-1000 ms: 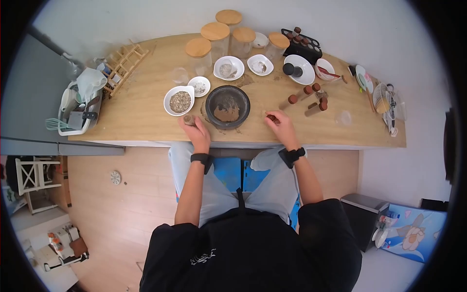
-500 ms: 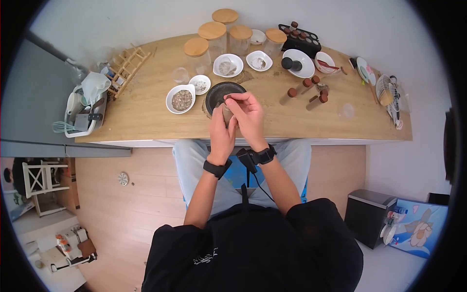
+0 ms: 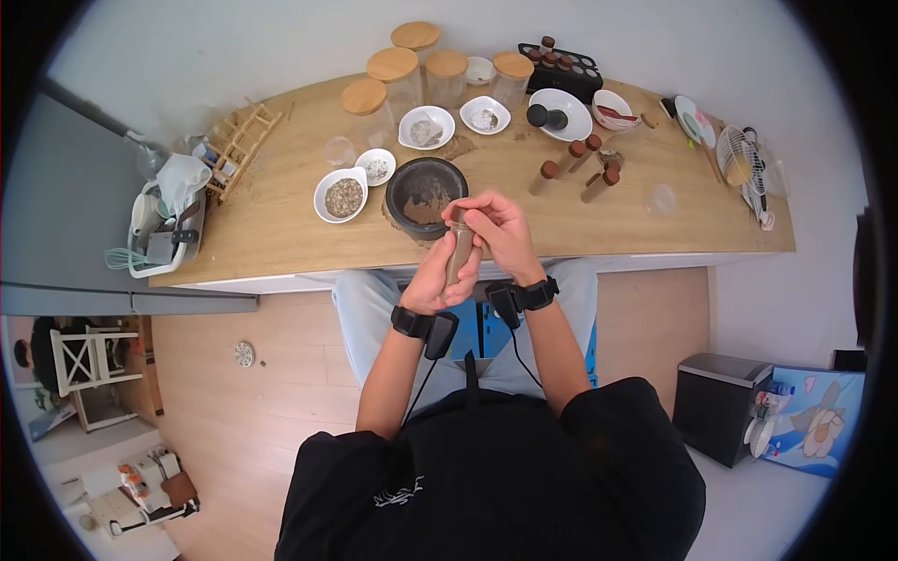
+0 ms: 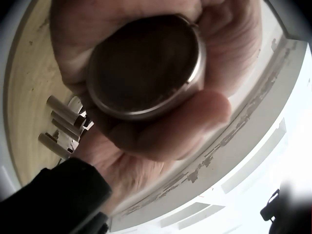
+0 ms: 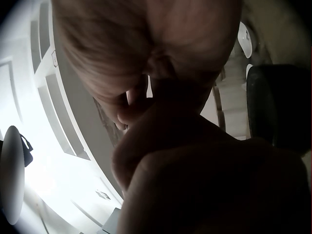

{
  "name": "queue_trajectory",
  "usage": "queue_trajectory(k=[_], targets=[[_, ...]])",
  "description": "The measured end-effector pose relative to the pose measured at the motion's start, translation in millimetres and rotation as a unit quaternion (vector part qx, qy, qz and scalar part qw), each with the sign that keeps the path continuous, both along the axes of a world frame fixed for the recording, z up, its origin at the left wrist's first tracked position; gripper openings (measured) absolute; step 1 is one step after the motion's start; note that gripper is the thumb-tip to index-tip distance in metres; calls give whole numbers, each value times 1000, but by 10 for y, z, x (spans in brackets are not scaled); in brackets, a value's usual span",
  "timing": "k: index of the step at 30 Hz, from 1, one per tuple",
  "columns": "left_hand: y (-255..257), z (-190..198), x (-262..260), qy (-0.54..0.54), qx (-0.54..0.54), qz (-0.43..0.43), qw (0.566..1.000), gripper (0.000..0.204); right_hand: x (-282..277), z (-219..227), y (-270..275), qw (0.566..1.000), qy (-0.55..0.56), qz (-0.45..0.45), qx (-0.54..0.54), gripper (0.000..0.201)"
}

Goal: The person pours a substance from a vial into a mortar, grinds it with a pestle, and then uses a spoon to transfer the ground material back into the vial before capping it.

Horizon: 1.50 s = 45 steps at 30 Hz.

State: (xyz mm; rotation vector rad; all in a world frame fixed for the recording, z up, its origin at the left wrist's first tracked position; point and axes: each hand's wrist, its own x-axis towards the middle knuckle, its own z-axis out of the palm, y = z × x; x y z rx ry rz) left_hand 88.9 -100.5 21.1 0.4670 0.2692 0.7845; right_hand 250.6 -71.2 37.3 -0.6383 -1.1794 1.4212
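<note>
A glass tube (image 3: 458,254) of brown powder stands slightly tilted in front of the dark mortar (image 3: 400,211). The left hand (image 3: 438,279) grips its body with curled fingers; in the left wrist view the round base (image 4: 146,68) of the tube fills the middle, ringed by that hand's fingers (image 4: 170,139). At the tube's top, the right hand (image 3: 503,234) pinches the brown cap (image 3: 458,214) between thumb and fingers. Brown powder lies in the mortar. The right wrist view is dark and shows mostly hands, with the mortar (image 5: 275,107) at the right.
White bowls (image 3: 340,194) stand left of and behind the mortar. Several capped tubes (image 3: 544,178) are on the right, with a white dish (image 3: 572,125) behind them. Wooden-lidded jars (image 3: 393,79) line the back; a utensil basket (image 3: 192,234) is at the left edge.
The right hand came in from the right with the brown cap to the tube in the left hand. Both hands then moved slightly right and nearer the body, uncovering the mortar.
</note>
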Motion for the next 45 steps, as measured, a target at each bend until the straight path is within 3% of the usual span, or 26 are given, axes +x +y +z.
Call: queue_trajectory(k=[4, 6, 7, 10, 11, 13, 14, 15, 16, 19, 20, 21, 24, 26, 28, 30, 31, 32, 33, 34, 38, 40, 41, 43, 44, 45], targets=[[-30, -146, 168, -184, -48, -50, 980, 54, -128, -16, -101, 997, 78, -7, -10, 15], [-34, -75, 239, -345, -110, -108, 926, 54, -206, 57, -157, 978, 206, -25, -23, 14], [-37, -50, 224, -344, -110, -106, 926, 54, -138, 17, -150, 978, 207, -24, -23, 14], [-23, 37, 114, -50, -58, -46, 996, 49, 120, -55, -97, 996, 59, -8, -74, 11], [-2, 87, 85, -49, -58, -48, 996, 49, 140, 16, -96, 998, 20, -15, -63, 10], [31, 180, 76, 215, 79, 5, 973, 39, 158, 40, -88, 998, -18, -23, -54, 9], [28, 166, 118, 214, 78, 5, 974, 39, 146, -6, -82, 995, -61, -77, -36, 6], [16, 142, 188, 375, 235, 101, 891, 35, 125, -58, -84, 986, -103, -129, -18, 6], [8, 118, 250, 511, 379, 190, 748, 31, 103, -113, -80, 986, -103, -130, -19, 6], [-66, -19, 391, 516, 398, 278, 706, 28, 26, -164, -88, 956, -199, -210, -45, 6], [-70, -29, 398, 514, 402, 275, 706, 28, -26, -115, -92, 980, -80, -179, -38, 6], [-61, -37, 393, 509, 353, 268, 738, 28, -52, -51, -95, 988, 41, -145, -29, 7], [-64, -8, 350, 510, 296, 234, 773, 29, 32, 94, -203, 983, 58, -115, -133, 8], [-95, -47, 386, 513, 288, 209, 781, 30, 47, -166, -167, 985, -9, -135, -108, 6], [-154, -223, 498, 580, 397, 329, 631, 27, 8, -306, -188, 981, -75, -157, -85, 7], [-163, -368, 514, 580, 395, 326, 633, 28, -159, -239, -262, 902, -275, -324, -78, 8], [-155, -338, 523, 580, 393, 327, 635, 29, -147, -221, -283, 901, -275, -327, -78, 8], [-139, -304, 502, 579, 395, 326, 635, 29, -142, -201, -295, 948, -119, -282, -81, 6], [-113, -268, 450, 550, 360, 289, 697, 31, -141, -173, -298, 969, 41, -229, -82, 7], [-92, -211, 399, 518, 322, 248, 753, 33, -30, -49, -336, 978, 71, -154, -123, 11], [-62, -226, 339, 516, 387, 193, 739, 32, 151, -352, -366, 976, -28, -157, -149, 10], [-114, -307, 457, 567, 458, 259, 634, 30, 82, -394, -371, 940, -143, -268, -156, 11], [-117, -305, 489, 567, 460, 259, 632, 30, 57, -369, -391, 940, -141, -269, -155, 11], [-94, -247, 522, 527, 405, 273, 695, 30, 24, -274, -419, 967, 30, -245, -67, 8], [-66, -193, 482, 528, 406, 273, 694, 30, 69, -204, -432, 967, 32, -245, -67, 8], [-30, -141, 408, 511, 312, 147, 787, 29, 156, -143, -466, 974, 59, -193, -99, 8]])
